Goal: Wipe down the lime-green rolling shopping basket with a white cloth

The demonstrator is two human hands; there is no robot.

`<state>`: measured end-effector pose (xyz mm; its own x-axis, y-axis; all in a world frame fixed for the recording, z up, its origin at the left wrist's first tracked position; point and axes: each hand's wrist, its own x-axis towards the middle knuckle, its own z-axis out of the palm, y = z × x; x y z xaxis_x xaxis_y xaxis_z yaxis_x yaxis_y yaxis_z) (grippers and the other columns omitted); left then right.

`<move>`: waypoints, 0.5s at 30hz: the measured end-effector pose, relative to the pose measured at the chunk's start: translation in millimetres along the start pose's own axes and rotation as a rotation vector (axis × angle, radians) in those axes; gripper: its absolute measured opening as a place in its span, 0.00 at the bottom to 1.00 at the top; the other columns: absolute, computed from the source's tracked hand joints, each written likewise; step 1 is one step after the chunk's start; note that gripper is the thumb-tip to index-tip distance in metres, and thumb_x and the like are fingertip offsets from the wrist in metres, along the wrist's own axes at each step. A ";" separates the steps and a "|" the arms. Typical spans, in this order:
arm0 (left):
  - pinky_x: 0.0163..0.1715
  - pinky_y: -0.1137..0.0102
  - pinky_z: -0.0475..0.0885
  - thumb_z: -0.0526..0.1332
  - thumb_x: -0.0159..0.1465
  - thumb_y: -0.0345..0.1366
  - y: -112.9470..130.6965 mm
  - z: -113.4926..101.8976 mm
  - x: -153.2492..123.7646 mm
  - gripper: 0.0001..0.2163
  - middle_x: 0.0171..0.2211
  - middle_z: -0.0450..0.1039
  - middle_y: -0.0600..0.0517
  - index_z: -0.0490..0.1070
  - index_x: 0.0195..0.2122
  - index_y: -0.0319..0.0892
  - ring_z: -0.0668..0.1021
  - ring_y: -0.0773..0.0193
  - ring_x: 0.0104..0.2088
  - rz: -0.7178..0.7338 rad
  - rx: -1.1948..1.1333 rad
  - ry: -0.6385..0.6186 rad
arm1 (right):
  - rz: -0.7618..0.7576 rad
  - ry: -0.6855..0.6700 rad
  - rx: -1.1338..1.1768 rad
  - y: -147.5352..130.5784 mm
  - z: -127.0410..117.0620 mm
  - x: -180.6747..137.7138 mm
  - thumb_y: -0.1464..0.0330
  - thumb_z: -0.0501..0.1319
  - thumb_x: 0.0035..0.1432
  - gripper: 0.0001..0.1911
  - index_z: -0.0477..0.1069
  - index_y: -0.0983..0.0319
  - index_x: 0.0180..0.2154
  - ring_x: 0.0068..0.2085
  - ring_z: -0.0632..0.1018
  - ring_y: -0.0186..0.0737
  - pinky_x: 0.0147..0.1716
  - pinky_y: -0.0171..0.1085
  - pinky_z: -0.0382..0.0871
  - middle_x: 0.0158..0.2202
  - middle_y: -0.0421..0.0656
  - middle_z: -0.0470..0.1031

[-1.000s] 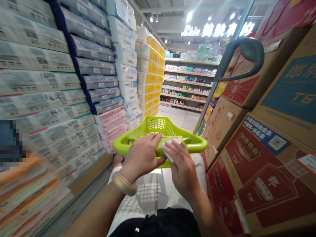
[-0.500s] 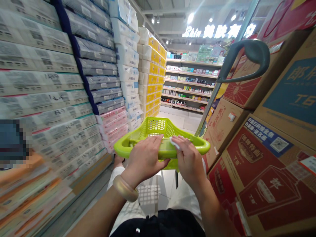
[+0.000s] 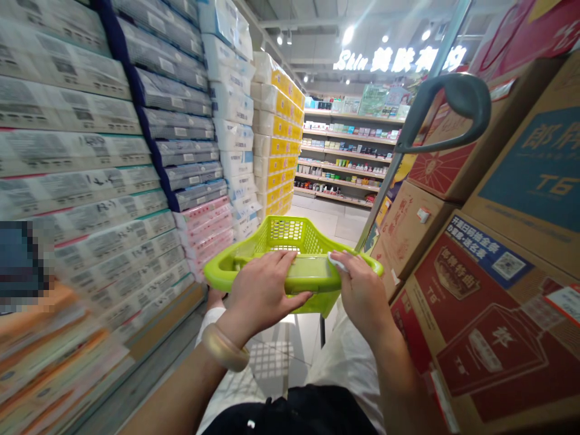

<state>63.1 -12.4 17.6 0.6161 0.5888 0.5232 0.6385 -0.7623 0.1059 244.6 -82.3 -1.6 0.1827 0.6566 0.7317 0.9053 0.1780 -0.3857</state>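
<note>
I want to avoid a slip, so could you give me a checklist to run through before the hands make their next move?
1. Left hand steady on the green handle: ok, fingers over it, thumb near its lower edge.
2. White cloth under control: ok, under the fingers of the right hand, at the handle.
3. Hands apart: ok, bare handle shows between them.
4. Bracelet away from the handle: ok, it sits on the left wrist.
5. Underside of the cloth clean: cannot tell, it is hidden.
6. Whole floor of the basket in sight: not ok, the handle and hands cover part.
</note>
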 end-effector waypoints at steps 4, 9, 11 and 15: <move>0.52 0.57 0.71 0.62 0.57 0.56 -2.7 -3.1 1.7 0.31 0.52 0.75 0.44 0.68 0.56 0.41 0.77 0.49 0.51 -0.003 0.001 -0.013 | -0.148 0.007 0.089 6.1 -2.7 -18.6 0.76 0.50 0.64 0.20 0.75 0.58 0.50 0.57 0.75 0.44 0.61 0.52 0.64 0.53 0.45 0.78; 0.52 0.56 0.72 0.63 0.56 0.57 -7.2 -5.4 5.7 0.31 0.53 0.75 0.45 0.68 0.55 0.43 0.76 0.48 0.52 -0.017 -0.012 -0.046 | -0.029 0.218 -0.016 28.8 -7.4 -28.2 0.71 0.52 0.66 0.16 0.77 0.59 0.47 0.55 0.76 0.48 0.59 0.56 0.66 0.48 0.48 0.80; 0.51 0.56 0.72 0.63 0.56 0.56 -9.4 -4.7 7.0 0.30 0.53 0.75 0.45 0.69 0.55 0.44 0.76 0.48 0.52 -0.025 -0.010 -0.048 | -0.016 0.256 -0.036 28.9 -6.5 -30.0 0.70 0.52 0.66 0.16 0.77 0.59 0.47 0.56 0.76 0.49 0.59 0.57 0.65 0.48 0.48 0.80; 0.51 0.57 0.72 0.63 0.56 0.56 -14.6 -3.0 9.0 0.30 0.53 0.75 0.45 0.68 0.55 0.43 0.77 0.49 0.51 -0.003 -0.018 -0.048 | -0.138 0.107 0.068 16.0 -1.2 -34.8 0.75 0.51 0.65 0.19 0.74 0.57 0.52 0.58 0.74 0.45 0.60 0.53 0.65 0.53 0.46 0.77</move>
<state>57.9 3.2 23.3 0.6359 0.6029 0.4818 0.6324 -0.7649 0.1225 253.2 -103.2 -32.6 0.1017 0.5415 0.8345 0.8972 0.3124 -0.3120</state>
